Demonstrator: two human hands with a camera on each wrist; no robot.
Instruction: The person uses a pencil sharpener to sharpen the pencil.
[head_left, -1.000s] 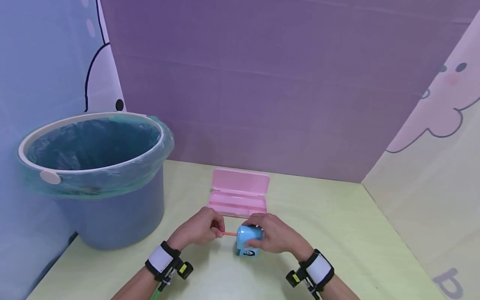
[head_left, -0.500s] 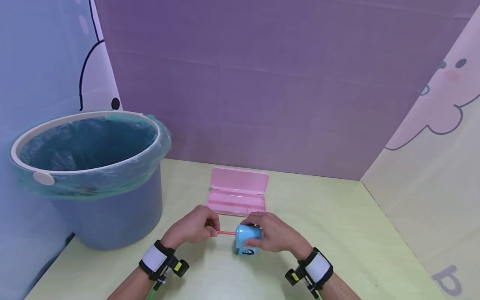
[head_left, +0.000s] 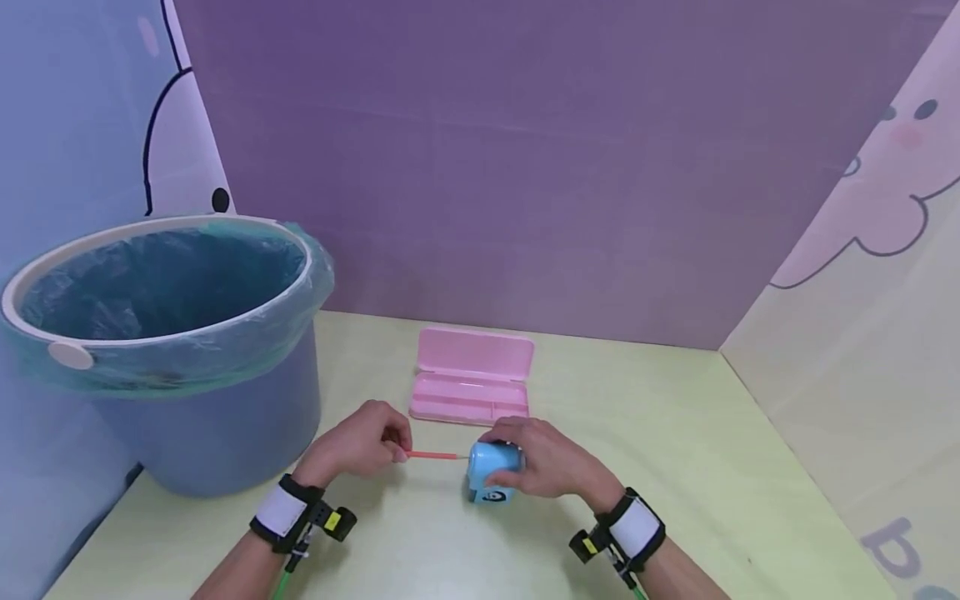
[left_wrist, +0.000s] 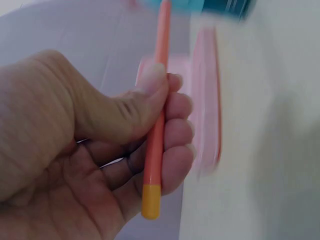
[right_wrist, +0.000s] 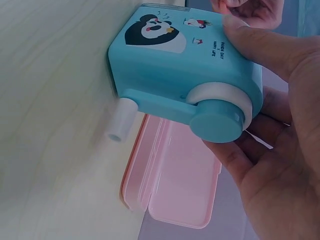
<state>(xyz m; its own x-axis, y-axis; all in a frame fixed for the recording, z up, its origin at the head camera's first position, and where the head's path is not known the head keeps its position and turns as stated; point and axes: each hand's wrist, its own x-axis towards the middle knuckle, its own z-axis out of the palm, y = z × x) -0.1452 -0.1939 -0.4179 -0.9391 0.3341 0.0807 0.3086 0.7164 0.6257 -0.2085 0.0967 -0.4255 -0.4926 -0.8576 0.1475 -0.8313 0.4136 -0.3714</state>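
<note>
My left hand (head_left: 362, 442) pinches an orange pencil (left_wrist: 159, 120) with a yellow end between thumb and fingers. In the head view the pencil lies level, its bare wooden tip just beside the blue pencil sharpener (head_left: 492, 467). My right hand (head_left: 551, 458) grips the sharpener over its top, thumb on the near side, while it stands on the table. The right wrist view shows the panda print on its side and a crank (right_wrist: 165, 107) with a white knob. The sharpener's pencil hole is hidden.
An open pink pencil case (head_left: 470, 400) lies behind the hands on the pale table (head_left: 420, 550). To the left stands a large blue bin (head_left: 217, 442) with a plastic liner. A purple wall (head_left: 480, 167) closes off the back.
My left hand has moved left, drawing the pencil out of the sharpener, so more of its shaft and the tip now show. My right hand keeps holding the sharpener in place.
</note>
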